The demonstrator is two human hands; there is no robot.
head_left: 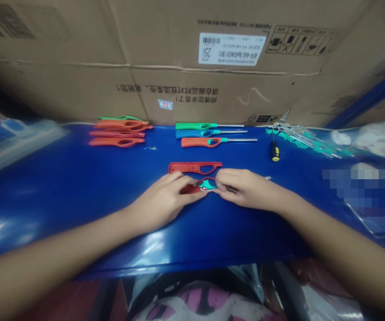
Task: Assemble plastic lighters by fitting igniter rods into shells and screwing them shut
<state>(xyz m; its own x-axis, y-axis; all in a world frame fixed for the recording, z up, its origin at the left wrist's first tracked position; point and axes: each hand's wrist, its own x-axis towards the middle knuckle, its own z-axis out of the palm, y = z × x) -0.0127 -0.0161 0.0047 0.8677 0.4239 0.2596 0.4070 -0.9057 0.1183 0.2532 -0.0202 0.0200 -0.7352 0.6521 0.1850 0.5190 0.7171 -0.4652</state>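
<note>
While three far lighters (pixel 191 133) look finished, the left hand (pixel 163 196) and right hand (pixel 246 189) grip one red shell (pixel 191 189). Its cover half (pixel 183 168) seems not yet fitted.

A red lighter shell (pixel 189 189), partly covered, sits lengthwise from left to right near the scene's middle, a teal trigger piece (pixel 208 184) and pale wire (pixel 204 190) at its right part. Just beyond, on the far side, a red half-shell (pixel 183 168) lies inner side showing, looped grip to the right.
</note>
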